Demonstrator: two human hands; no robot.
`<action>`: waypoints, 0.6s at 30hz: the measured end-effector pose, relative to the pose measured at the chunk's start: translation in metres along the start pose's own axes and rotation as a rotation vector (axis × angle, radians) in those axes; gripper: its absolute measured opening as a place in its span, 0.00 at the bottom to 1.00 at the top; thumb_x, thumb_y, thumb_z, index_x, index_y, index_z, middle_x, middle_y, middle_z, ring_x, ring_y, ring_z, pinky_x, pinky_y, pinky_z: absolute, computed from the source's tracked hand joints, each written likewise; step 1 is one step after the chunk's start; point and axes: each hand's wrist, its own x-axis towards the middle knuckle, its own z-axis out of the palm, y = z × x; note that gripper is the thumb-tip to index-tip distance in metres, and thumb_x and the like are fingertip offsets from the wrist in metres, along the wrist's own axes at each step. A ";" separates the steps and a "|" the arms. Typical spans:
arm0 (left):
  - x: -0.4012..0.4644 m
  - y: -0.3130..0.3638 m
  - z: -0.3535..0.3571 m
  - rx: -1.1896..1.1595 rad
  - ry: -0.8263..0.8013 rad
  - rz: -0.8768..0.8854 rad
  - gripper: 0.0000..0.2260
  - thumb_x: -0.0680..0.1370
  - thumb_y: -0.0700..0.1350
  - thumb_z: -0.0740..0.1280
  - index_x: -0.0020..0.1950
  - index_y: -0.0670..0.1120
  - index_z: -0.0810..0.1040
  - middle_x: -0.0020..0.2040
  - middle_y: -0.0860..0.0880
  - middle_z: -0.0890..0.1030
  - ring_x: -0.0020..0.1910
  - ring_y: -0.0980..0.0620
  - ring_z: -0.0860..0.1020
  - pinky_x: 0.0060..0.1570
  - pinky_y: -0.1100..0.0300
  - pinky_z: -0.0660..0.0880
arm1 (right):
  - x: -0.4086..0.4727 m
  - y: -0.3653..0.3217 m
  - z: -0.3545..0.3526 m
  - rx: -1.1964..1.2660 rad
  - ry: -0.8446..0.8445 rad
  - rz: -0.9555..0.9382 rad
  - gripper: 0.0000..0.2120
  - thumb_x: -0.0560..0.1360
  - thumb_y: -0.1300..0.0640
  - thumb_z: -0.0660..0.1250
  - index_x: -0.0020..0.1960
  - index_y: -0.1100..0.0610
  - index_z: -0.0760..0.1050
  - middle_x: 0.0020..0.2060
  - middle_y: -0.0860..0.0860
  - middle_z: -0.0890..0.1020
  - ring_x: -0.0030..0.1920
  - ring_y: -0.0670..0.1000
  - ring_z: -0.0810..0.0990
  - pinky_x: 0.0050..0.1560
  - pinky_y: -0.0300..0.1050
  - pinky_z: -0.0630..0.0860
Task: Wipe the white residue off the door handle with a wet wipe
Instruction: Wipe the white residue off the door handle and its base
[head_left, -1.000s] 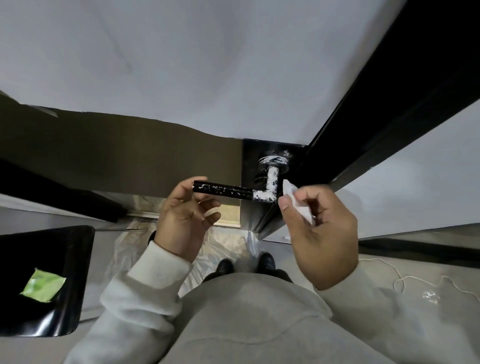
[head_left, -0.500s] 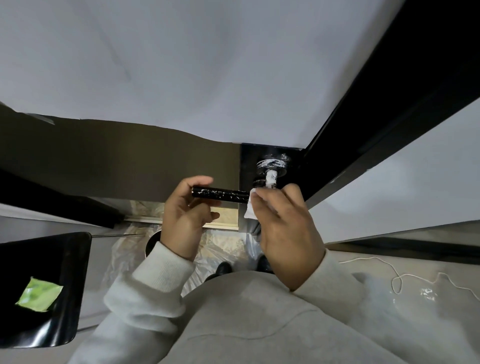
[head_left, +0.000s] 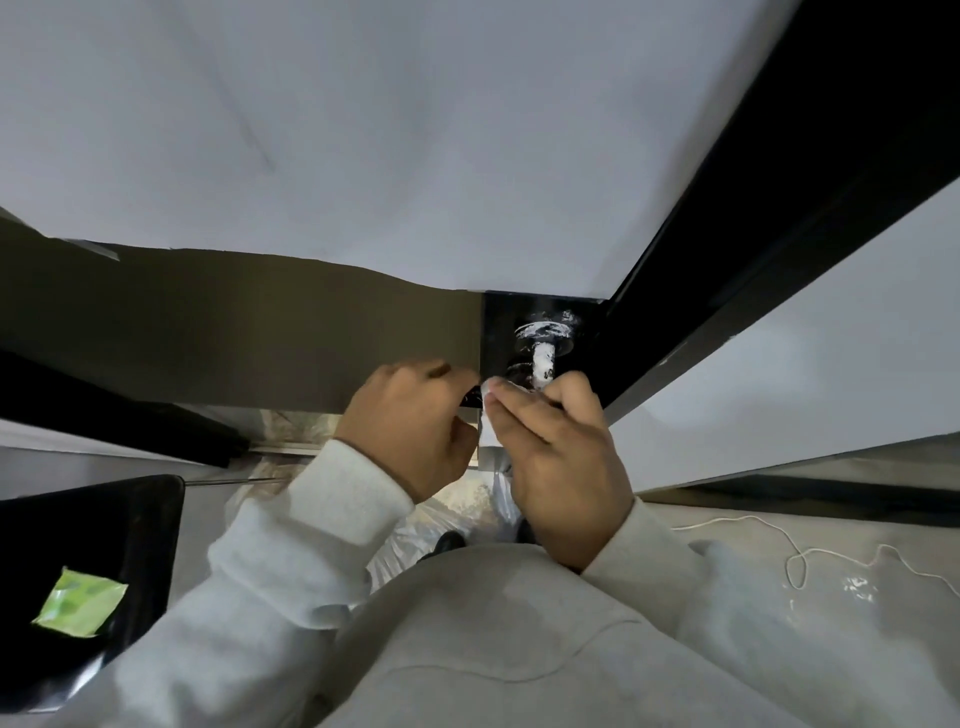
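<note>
Against pale door (head_left: 415, 130), left hand (head_left: 410, 421) now grips handle (head_left: 540, 358), right hand (head_left: 561, 457) apparently pinching wipe (head_left: 488, 431).

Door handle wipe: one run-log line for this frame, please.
phase: wiping | left hand: grips door handle lever | right hand: presses wet wipe on lever | residue: on neck, rose

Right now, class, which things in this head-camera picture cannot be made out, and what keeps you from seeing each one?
- Door handle lever: head view, hidden under both hands, so remaining residue there is unknowable.
- Wet wipe: mostly covered by the right hand; only a strip shows.
- Left hand: its fingertips curl out of sight.
- Green packet: print too small to read.
- Black surface beneath it: cut off by the left edge.
</note>
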 end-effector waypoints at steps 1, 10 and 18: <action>0.002 0.000 0.000 -0.045 -0.014 -0.014 0.14 0.68 0.44 0.62 0.52 0.50 0.80 0.41 0.49 0.80 0.40 0.43 0.79 0.40 0.55 0.77 | -0.001 0.000 -0.002 -0.019 0.030 -0.043 0.15 0.85 0.59 0.58 0.65 0.63 0.79 0.56 0.58 0.84 0.48 0.56 0.73 0.47 0.51 0.77; 0.009 -0.001 -0.007 -0.142 -0.163 -0.128 0.09 0.67 0.40 0.64 0.39 0.54 0.70 0.37 0.51 0.76 0.36 0.46 0.74 0.36 0.58 0.70 | -0.007 0.003 -0.008 -0.036 0.069 -0.140 0.12 0.82 0.65 0.62 0.61 0.65 0.81 0.56 0.57 0.85 0.43 0.58 0.75 0.41 0.53 0.77; 0.007 -0.001 -0.007 -0.159 -0.127 -0.127 0.08 0.67 0.38 0.62 0.40 0.51 0.74 0.37 0.49 0.77 0.37 0.45 0.74 0.36 0.58 0.70 | -0.003 0.000 -0.004 0.025 0.082 -0.140 0.11 0.78 0.67 0.68 0.60 0.65 0.82 0.58 0.56 0.85 0.40 0.60 0.76 0.39 0.53 0.76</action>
